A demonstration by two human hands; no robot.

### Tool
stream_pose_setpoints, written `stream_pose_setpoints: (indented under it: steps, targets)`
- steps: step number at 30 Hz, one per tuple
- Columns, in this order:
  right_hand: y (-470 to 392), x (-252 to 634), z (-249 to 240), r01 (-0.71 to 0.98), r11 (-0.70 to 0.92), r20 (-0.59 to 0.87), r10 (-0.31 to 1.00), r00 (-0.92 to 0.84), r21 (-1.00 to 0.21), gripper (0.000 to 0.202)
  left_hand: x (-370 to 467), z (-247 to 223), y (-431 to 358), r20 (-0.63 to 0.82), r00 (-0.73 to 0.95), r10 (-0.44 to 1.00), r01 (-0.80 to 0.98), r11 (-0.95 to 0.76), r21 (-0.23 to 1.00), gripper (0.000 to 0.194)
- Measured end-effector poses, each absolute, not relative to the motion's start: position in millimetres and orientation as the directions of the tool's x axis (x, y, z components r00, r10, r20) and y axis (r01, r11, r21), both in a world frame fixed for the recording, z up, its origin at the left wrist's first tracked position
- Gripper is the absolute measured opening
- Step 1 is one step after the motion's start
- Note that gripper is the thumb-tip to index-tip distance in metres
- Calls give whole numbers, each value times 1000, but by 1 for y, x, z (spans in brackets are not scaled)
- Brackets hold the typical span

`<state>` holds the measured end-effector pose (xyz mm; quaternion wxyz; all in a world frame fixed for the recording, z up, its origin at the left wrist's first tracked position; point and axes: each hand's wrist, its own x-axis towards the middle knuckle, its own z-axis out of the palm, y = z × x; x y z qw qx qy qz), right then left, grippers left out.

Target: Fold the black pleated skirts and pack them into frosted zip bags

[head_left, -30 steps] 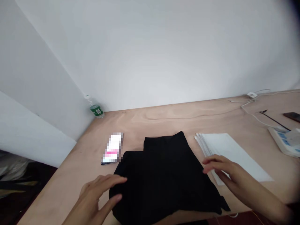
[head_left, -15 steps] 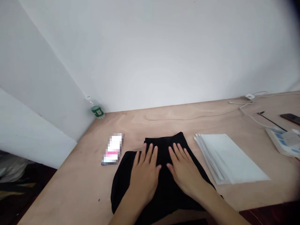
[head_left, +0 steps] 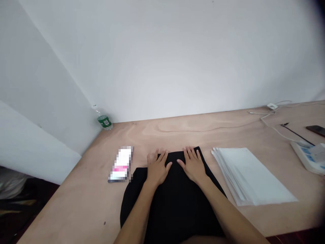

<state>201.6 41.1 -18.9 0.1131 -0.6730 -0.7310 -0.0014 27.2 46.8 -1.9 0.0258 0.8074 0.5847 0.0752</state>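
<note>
A black piece of cloth, seemingly a folded garment, lies spread on the wooden table in front of me. My left hand rests flat on its upper left part, fingers spread, with the fingertips near the far edge. On the upper right part lies my right hand, palm down and fingers stretched out. Neither hand grips anything. The cloth's near end runs out of the bottom of the view, and my forearms cover parts of its sides.
Left of the cloth lies a phone, its screen blurred. A stack of white sheets lies on the right. Beyond are a power strip, cables and a dark phone. A plastic bottle stands in the back left corner.
Both hands have slid away from me over the black cloth, from its middle to its far edge. The cloth's near part looks flatter. The view has shifted slightly.
</note>
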Motion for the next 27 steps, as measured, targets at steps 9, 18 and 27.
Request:
stream_pose_setpoints:
  steps: [9,18,27]
  targets:
    - [48,217,-26,989,-103,218,968,125,-109,77,-1,-6,57,38,297,954,928,-298,221,54]
    - [50,221,-30,986,-107,187,974,131,-131,77,-5,-9,59,11,282,959,930,-277,243,57]
    - [51,226,-30,984,-101,166,978,125,-145,75,-6,-7,59,-15,269,963,933,-257,254,58]
